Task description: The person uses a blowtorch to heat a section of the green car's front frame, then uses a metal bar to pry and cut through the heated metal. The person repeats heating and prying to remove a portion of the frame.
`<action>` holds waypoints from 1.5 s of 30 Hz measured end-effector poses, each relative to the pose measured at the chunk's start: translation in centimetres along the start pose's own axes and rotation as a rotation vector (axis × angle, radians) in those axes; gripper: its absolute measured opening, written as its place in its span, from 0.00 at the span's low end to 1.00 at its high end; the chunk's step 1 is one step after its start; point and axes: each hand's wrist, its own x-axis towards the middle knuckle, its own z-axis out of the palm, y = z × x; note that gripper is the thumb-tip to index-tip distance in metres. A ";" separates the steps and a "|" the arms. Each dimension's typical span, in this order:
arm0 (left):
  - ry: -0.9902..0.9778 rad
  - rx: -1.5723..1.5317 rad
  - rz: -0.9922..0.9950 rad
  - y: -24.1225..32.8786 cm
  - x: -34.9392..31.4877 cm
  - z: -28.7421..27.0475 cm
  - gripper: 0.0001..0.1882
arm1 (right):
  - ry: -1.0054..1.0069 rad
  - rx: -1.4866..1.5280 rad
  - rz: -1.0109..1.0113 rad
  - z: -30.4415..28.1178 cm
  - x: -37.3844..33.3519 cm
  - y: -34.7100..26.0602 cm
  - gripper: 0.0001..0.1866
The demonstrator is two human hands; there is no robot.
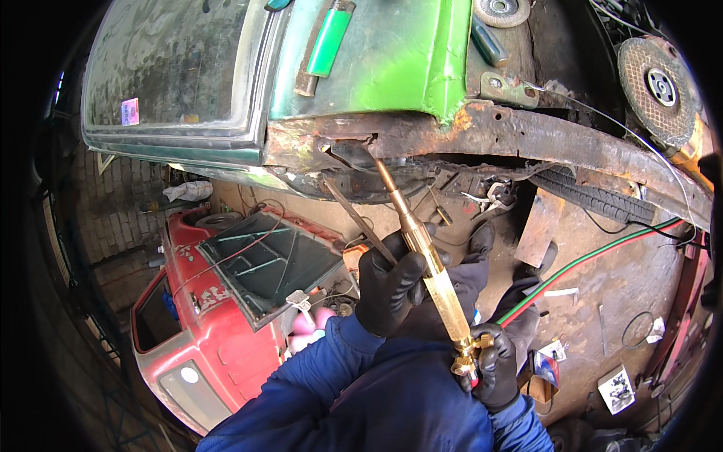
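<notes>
A brass gas torch (449,305) slants up from my lap, its copper tip close to the rusty, holed edge (301,143) of a car body. My right hand (498,373), in a black glove, is closed round its lower end by the valve knobs. Further up, my gloved left hand (385,290) is closed on a narrow flat metal strip (352,211) and touches the torch barrel. The strip's far end reaches up to just below the rusty edge. I see no flame at the tip.
Red and green hoses (595,261) run off to the right. On the green body panel (399,68) lies a green lighter (331,39). An angle grinder disc (663,87) is at upper right, a tyre (595,194) below the rusty rail. A red vehicle part (215,301) stands at left.
</notes>
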 end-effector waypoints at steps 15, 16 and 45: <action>0.018 -0.015 -0.016 0.1 0.0 0.0 0.35 | -0.008 -0.017 0.016 0.0 0.2 -0.1 0.37; 0.017 -0.009 -0.015 0.2 0.0 0.0 0.35 | -0.008 -0.012 0.013 0.1 0.2 -0.1 0.38; 0.001 -0.083 0.000 -0.3 0.1 0.1 0.34 | 0.036 -0.079 -0.059 0.6 -0.7 -1.2 0.35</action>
